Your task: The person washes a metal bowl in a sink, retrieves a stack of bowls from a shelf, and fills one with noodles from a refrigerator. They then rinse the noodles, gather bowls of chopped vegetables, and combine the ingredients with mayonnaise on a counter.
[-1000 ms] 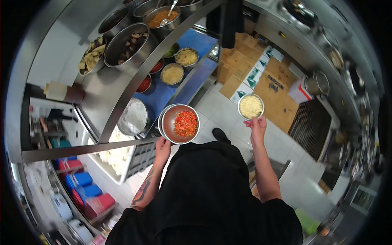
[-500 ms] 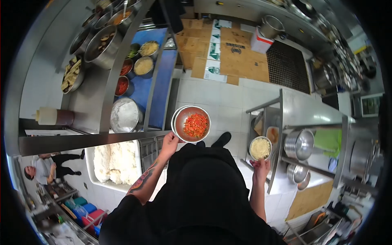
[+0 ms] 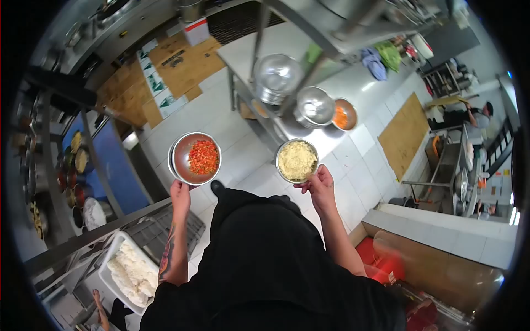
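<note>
My left hand (image 3: 180, 193) grips the rim of a metal bowl (image 3: 181, 172) that holds chopped red pieces (image 3: 203, 156), perhaps diced peppers. A second rim shows beneath it, so the bowls look stacked. My right hand (image 3: 320, 185) is closed on the edge of a smaller metal bowl (image 3: 280, 165) filled with a pale yellow, finely chopped food (image 3: 297, 160). Both bowls are held level in front of me, apart from each other. The right bowl is close to the corner of a steel table (image 3: 331, 140).
Stacked steel bowls (image 3: 277, 77) and a bowl of orange shreds (image 3: 345, 115) stand on the steel table to the right. At lower left is a white tub (image 3: 124, 238) of white food. Blue counter (image 3: 122, 176) lies left. Other people (image 3: 479, 117) are farther off.
My body has turned right, towards the steel table. The blue counter has shifted to the left edge of view. Both bowls stay in my hands, now closer together.
</note>
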The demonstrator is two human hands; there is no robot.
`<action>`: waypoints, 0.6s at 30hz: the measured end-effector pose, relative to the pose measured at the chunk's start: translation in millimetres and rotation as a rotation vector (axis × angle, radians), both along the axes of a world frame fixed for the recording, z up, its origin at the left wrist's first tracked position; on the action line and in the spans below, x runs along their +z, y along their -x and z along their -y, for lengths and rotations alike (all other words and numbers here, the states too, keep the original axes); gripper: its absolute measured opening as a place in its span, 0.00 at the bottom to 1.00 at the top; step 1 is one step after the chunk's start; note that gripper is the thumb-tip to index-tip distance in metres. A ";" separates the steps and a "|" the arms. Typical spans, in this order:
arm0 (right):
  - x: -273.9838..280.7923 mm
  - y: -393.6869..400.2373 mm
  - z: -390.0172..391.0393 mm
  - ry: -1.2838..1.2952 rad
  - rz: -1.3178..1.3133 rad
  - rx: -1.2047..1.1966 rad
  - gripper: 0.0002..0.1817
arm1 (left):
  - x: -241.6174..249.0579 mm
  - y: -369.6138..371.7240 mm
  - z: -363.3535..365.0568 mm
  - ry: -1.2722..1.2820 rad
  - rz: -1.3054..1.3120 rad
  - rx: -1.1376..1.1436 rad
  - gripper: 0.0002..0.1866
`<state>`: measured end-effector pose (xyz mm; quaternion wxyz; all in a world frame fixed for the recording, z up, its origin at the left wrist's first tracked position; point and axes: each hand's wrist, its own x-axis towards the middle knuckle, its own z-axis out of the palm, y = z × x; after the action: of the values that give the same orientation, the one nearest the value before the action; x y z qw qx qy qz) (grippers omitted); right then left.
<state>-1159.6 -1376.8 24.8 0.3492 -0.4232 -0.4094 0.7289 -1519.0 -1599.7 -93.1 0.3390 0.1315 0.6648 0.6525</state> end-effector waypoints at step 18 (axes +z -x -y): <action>-96.0 -164.2 -368.7 0.076 0.070 -0.494 0.10 | 41.2 -280.8 -88.7 0.084 0.063 -0.216 0.10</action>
<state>-995.4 -1008.1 -71.3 0.4860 -0.5483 -0.2777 0.6214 -1238.3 -1511.0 -51.9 0.4330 0.1674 0.6628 0.5875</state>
